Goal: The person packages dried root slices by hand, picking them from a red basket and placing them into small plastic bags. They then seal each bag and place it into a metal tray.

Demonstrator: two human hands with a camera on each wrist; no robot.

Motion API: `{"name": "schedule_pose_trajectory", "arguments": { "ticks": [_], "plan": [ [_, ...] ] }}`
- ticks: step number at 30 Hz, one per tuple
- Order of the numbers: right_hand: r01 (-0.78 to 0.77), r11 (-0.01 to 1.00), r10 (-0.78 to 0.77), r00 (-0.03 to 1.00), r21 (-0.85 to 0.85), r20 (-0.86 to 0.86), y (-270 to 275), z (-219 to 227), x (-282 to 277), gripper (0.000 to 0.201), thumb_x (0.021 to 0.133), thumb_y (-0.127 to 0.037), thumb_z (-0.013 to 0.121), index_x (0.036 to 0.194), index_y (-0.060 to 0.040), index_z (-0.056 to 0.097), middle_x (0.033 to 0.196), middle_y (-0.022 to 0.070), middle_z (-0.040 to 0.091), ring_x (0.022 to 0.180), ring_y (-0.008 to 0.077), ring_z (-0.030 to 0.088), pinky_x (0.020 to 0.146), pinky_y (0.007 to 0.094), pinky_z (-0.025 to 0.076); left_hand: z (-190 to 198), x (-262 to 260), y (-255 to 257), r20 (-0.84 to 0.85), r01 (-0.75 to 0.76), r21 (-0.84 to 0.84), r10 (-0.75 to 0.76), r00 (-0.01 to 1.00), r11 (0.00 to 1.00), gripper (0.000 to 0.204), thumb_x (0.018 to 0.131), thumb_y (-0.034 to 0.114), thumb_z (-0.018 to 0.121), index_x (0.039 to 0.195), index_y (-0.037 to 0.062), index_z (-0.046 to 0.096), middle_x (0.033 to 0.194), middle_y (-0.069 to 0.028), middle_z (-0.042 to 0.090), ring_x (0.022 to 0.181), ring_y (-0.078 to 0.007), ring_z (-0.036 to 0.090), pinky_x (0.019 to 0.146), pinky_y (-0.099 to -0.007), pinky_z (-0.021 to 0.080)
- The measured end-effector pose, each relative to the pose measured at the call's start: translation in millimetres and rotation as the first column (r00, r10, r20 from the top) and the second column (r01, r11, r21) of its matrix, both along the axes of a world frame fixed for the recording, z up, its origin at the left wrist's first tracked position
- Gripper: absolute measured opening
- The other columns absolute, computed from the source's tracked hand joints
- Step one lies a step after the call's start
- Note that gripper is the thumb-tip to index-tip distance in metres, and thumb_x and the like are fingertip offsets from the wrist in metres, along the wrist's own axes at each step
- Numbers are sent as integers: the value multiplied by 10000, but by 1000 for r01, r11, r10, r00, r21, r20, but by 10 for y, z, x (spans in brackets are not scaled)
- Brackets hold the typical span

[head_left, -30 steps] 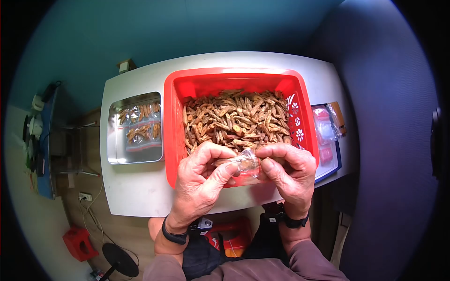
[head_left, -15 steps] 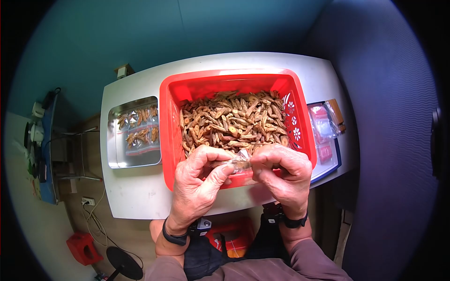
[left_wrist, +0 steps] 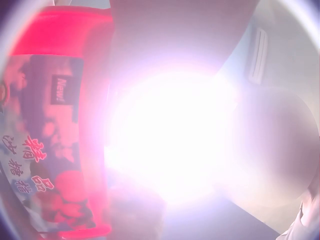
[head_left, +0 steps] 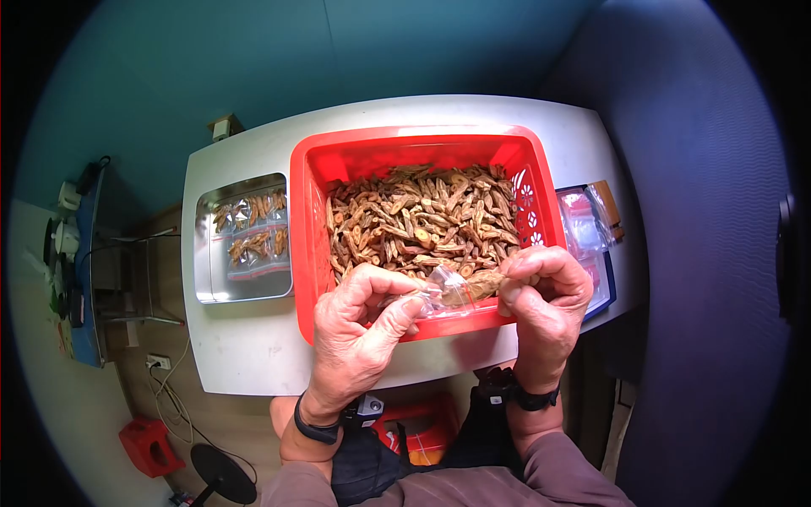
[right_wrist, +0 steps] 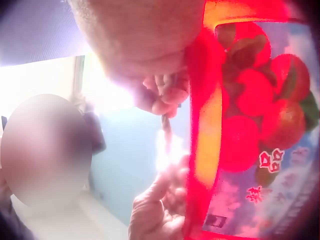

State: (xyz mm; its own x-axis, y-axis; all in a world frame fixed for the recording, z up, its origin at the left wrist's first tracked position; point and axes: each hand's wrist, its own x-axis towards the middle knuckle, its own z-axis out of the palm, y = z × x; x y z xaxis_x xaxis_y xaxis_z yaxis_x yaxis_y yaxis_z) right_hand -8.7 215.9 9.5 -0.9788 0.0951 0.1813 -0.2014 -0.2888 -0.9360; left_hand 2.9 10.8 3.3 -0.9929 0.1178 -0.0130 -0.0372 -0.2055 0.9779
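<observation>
Over the near rim of the red basket (head_left: 314, 253), a small clear bag (head_left: 441, 291) was pinched by the left hand (head_left: 359, 325) while a dried piece (head_left: 480, 286), pinched by the right hand (head_left: 545, 300), was fed into it; sealing likely remained.

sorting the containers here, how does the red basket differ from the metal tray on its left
The red basket is plastic, deep-walled and heaped with loose dried brown pieces; the metal tray is silvery and shallow and holds a few small filled bags. The basket looks larger and sits mid-table; the tray lies beside it. Both rest on the white table.
</observation>
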Motion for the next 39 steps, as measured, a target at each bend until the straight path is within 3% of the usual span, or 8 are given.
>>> {"name": "schedule_pose_trajectory", "arguments": {
  "ticks": [3,5,8,13,16,22,25,39],
  "plan": [
    [-48,998,49,998,27,-29,8,-10,-3,206,788,174,621,942,47,674,834,77,670,679,86,611,610,226,504,48,5,46,55,-46,68,42,998,997,133,963,27,655,1077,-30,616,868,-62,699,733,-86,665,642,-226,557],
    [-67,995,70,997,75,-42,1,-21,0,200,784,175,624,931,49,672,837,84,673,679,92,613,611,229,506,73,2,25,60,-25,31,23,998,999,133,975,34,636,1087,-33,609,877,-71,700,734,-96,672,642,-229,562],
    [-92,996,89,991,-23,-96,-18,-50,1,206,777,186,620,923,52,676,841,99,682,684,107,623,622,243,520,81,-9,12,60,4,-24,-3,998,1000,136,995,34,594,1110,-38,595,900,-91,701,727,-112,682,650,-236,571],
    [-60,977,78,994,203,-80,-54,-20,7,176,779,176,666,896,50,698,860,114,708,718,134,658,649,258,543,72,-24,-13,74,55,-35,-52,996,998,211,1006,6,530,1213,-35,544,987,-127,688,763,-131,687,682,-254,583],
    [-18,953,60,990,302,-130,-74,-25,3,136,787,155,688,872,49,704,868,111,716,732,140,673,644,252,544,80,-25,-6,97,48,50,-53,994,998,313,1001,-19,493,1314,-18,472,1074,-141,666,844,-139,679,709,-265,587],
    [7,912,72,982,410,-177,-139,7,20,142,788,153,689,877,46,714,856,100,725,702,120,675,600,242,538,79,-32,-63,114,131,114,-144,983,985,444,990,-41,460,1418,3,348,1163,-156,627,949,-149,650,751,-276,588],
    [9,965,12,997,261,-76,-169,-1,76,153,788,157,688,889,46,717,856,103,727,677,112,666,580,237,532,88,-40,-66,115,146,153,-164,980,977,498,982,-39,467,1448,8,298,1161,-157,621,955,-158,647,766,-282,588],
    [78,969,-37,984,233,-174,-209,-40,79,125,806,129,728,873,24,722,857,136,732,651,116,659,533,233,512,130,-38,-103,50,237,224,-254,966,945,667,911,-80,542,1503,33,256,1227,-158,614,1022,-178,656,862,-305,567]
  ]
}}
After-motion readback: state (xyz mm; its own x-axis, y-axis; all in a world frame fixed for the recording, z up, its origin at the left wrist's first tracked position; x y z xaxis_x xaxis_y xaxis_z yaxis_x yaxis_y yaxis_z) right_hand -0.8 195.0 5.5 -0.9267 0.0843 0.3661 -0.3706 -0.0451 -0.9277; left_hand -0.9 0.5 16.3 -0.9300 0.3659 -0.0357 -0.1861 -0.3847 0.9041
